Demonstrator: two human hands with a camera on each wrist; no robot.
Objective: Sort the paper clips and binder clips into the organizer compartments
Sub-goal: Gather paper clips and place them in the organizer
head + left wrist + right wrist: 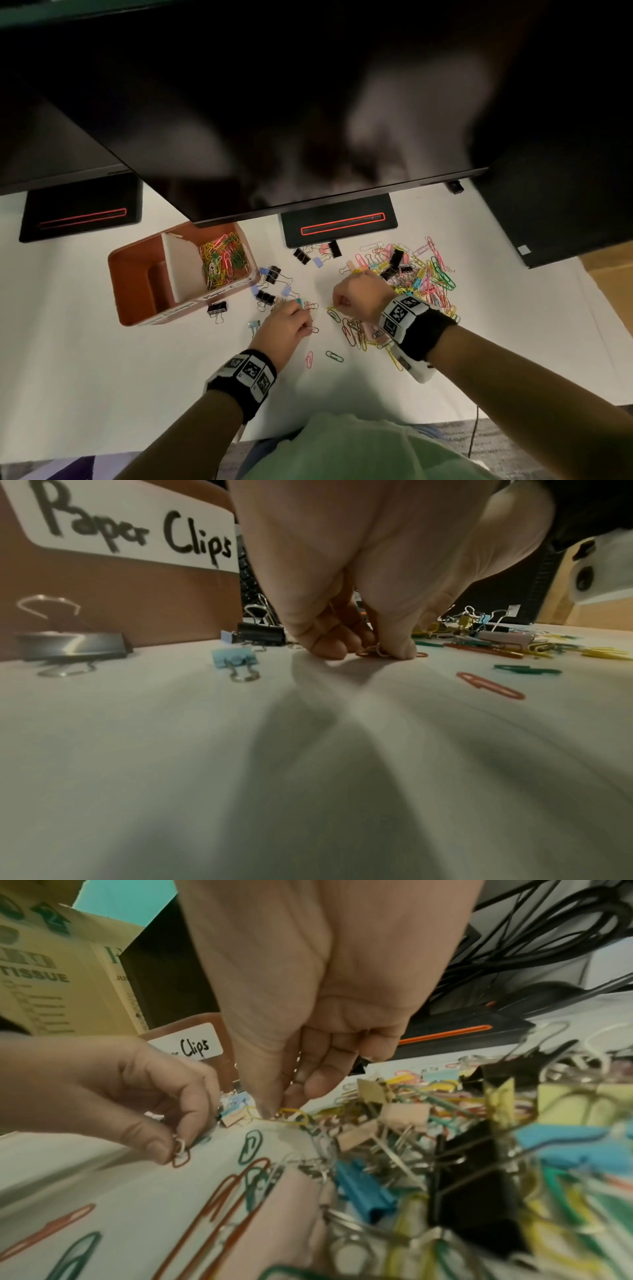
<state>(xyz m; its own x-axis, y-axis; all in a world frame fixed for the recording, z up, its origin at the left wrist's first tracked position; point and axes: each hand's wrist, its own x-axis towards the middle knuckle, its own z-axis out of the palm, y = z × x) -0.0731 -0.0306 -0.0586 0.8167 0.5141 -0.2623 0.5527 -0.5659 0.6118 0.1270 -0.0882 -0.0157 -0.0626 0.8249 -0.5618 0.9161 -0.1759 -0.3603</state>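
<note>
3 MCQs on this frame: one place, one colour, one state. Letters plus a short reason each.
1. Where do the sorted paper clips lie?
A. organizer's right compartment
B. organizer's left compartment
C. monitor base

2. What colour is the clip under the right hand's fingertips?
A. yellow
B. black
C. white

3. What is the left hand doing?
A. lying flat and open
B. pinching small clips at the table
C. gripping the organizer

A: coloured clips fill the organizer right of its divider.
A: right hand touches a yellow clip.
B: left hand pinches clips.
</note>
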